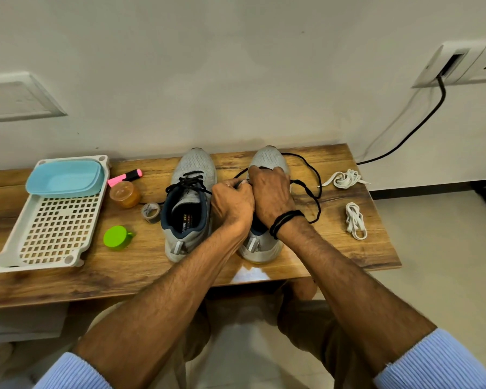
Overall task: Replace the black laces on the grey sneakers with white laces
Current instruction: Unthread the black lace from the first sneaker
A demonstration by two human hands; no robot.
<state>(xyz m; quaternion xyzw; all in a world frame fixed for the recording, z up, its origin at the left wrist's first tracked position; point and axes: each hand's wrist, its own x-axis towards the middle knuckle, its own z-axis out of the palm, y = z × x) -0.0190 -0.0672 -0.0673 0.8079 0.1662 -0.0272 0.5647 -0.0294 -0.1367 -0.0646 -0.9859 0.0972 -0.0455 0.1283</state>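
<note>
Two grey sneakers stand side by side on the wooden table, toes toward the wall. The left sneaker [190, 203] keeps its black lace [190, 182] threaded and tied. Over the right sneaker [267, 161] both my hands work. My left hand [232, 204] has curled fingers at the eyelets and pinches something there. My right hand [271, 192] grips the shoe's upper. A loosened black lace [309, 189] trails in loops to the right of that shoe. Two bundled white laces lie further right: one [345, 179] near the back, one [355, 220] nearer me.
A white perforated tray [54, 220] holding a light blue tub [65, 178] sits at the left. Between tray and shoes are a pink highlighter [125, 175], an amber jar [124, 193], a tape roll [151, 212] and a green cap [117, 237]. A black cable [421, 122] hangs from the wall socket.
</note>
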